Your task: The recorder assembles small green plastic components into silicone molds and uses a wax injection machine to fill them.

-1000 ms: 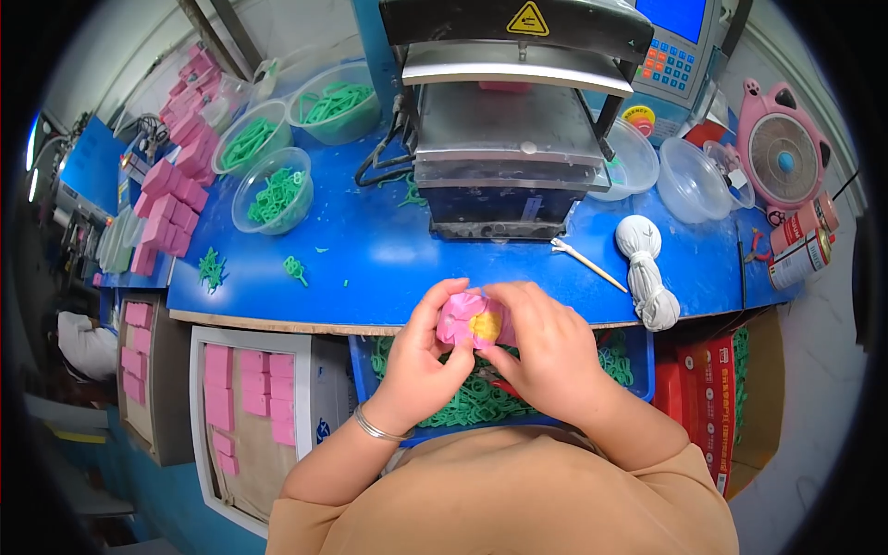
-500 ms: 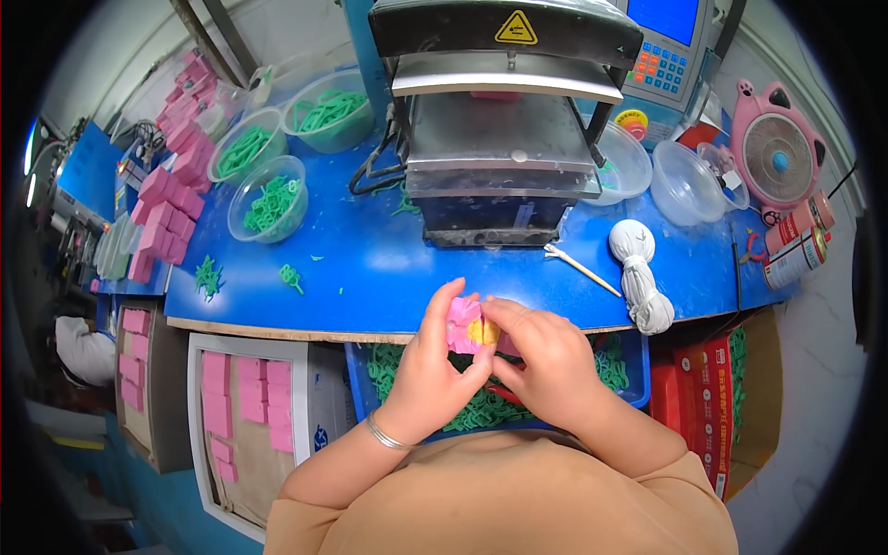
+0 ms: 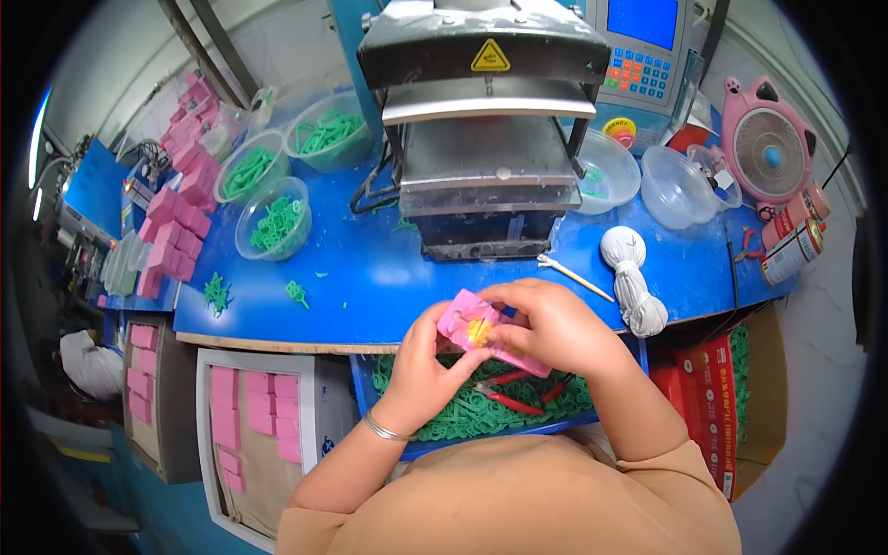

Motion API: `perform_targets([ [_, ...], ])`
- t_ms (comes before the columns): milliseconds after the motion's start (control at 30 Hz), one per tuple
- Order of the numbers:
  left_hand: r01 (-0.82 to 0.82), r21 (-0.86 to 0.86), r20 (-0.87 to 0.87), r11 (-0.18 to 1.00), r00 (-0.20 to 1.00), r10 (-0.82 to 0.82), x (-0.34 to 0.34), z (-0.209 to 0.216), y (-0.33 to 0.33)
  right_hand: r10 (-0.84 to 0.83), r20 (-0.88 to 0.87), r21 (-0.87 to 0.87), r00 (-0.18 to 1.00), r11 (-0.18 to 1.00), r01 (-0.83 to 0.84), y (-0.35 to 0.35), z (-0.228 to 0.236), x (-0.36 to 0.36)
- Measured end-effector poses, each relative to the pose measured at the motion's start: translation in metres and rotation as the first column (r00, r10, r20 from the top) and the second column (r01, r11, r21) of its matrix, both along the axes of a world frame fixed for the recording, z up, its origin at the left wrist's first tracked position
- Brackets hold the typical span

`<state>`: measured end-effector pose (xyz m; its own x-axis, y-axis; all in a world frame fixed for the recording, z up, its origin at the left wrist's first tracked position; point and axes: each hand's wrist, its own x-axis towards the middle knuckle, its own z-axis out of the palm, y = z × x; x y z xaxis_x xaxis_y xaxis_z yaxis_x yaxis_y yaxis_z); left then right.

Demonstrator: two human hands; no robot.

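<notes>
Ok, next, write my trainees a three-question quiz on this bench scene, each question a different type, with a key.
1. True or false: the left hand and the right hand both touch the pink block.

2. The red-handled pliers lie on:
a) the pink fan
b) the green pieces in the blue tray
c) the clear bowl

3. Which wrist wears the silver-coloured bangle?

Key: 1 true; 2 b; 3 the left wrist.

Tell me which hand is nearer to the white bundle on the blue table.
Right. The right hand is just to the left of the white bundle; the left hand is farther left, beyond the right one. Both hold the pink block.
</notes>
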<state>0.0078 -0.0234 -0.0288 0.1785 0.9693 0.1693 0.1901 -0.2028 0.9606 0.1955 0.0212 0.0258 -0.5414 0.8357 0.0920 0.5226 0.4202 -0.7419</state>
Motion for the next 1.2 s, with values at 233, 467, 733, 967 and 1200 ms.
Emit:
perform_targets([
  [233, 0.079, 0.031, -0.008, 0.996, 0.997, -0.079, -0.008, 0.001, -0.004, 0.114, -0.042, 0.030, 0.993, 0.993, -0.113, -0.009, -0.016, 0.005],
  [467, 0.263, -0.004, 0.440, 0.965, 0.867, -0.234, -0.017, 0.021, -0.011, -0.029, -0.494, -0.267, 0.869, 0.956, -0.120, -0.045, -0.020, 0.005],
  [733, 0.564, -0.279, 0.696, 0.778, 0.676, -0.241, -0.008, 0.035, -0.019, 0.208, -0.580, -0.093, 0.788, 0.943, -0.318, -0.053, -0.015, 0.001],
  [967, 0.310, -0.050, 0.326, 0.949, 0.904, -0.277, -0.014, 0.038, -0.024, 0.092, -0.527, -0.067, 0.845, 0.987, -0.149, -0.059, -0.021, 0.000],
  [1200, 0.267, -0.004, 0.307, 0.964, 0.917, -0.253, -0.013, 0.044, -0.032, 0.153, -0.613, 0.025, 0.775, 0.984, -0.175, -0.059, -0.024, 0.000],
])
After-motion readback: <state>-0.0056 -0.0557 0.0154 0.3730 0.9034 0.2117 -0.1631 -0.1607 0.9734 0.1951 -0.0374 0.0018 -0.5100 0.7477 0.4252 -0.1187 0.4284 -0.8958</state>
